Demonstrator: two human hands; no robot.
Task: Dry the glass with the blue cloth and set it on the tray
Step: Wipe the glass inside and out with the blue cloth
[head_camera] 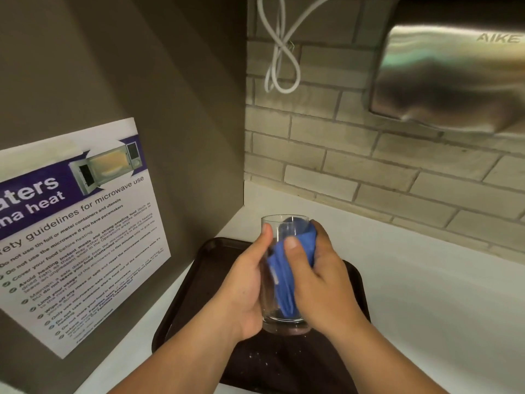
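The glass point(284, 275) is held just above the dark tray point(181, 302), and it is not yet set down. The left hand point(244, 291) is closed around the side of the glass, with the thumb near the rim. The right hand point(318, 280) is closed on the blue cloth point(287, 268) and presses it against the glass; part of the cloth seems pushed inside, because blue shows through the wall up near the rim.

To dry it well, I think the left hand should keep a firm but gentle hold while the right hand turns the cloth around the inner wall and down to the bottom. After that, the outside and the thick base need one wipe too, since fingers leave marks there. Squeezing too hard could be risky with such thin walls.

The glass is a clear, straight tumbler with a heavy base, held almost upright. Whether drops remain on it I cannot tell. The tray lies on the white counter point(426, 294), directly under the glass, and small light specks show on its surface, nearer to the person than the glass.
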